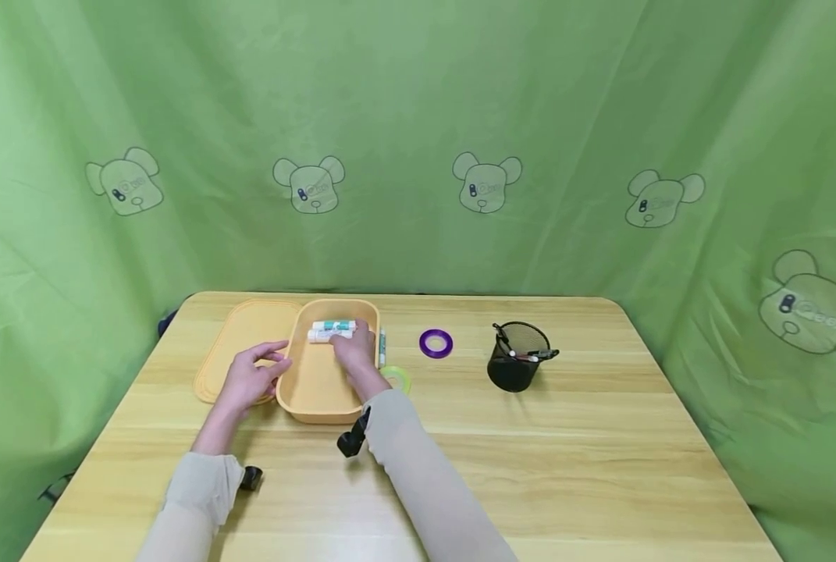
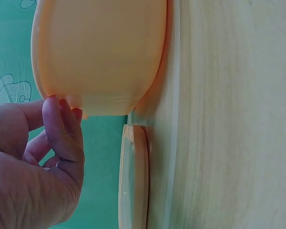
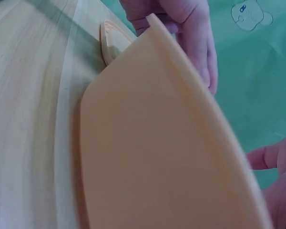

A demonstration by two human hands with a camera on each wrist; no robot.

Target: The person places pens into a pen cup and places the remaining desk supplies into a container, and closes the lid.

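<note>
The wooden counter [image 1: 565,453] carries everything, flat enough for loose pieces to stay put. On its left part sits the peach box [image 1: 312,378], mouth up, within reach of both hands. Its lid [image 1: 238,351] lies flat at the left, which leaves the opening free. The left hand [image 1: 252,376] rests its fingertips against the left rim, thumb and fingers apart, likely to steady the box. The right hand [image 1: 357,353] dips inside at the sticks' right ends; I cannot tell whether it grips one. The black mesh holder [image 1: 510,375], well to the right, keeps its pens [image 1: 526,357] leaning together. The purple tape [image 1: 424,343] and green tape [image 1: 404,380] lie flat, presumably so they won't roll. Two glue sticks [image 1: 325,331] lie parallel in the box; another stick [image 1: 382,348] is outside, just beside the right wall.
</note>
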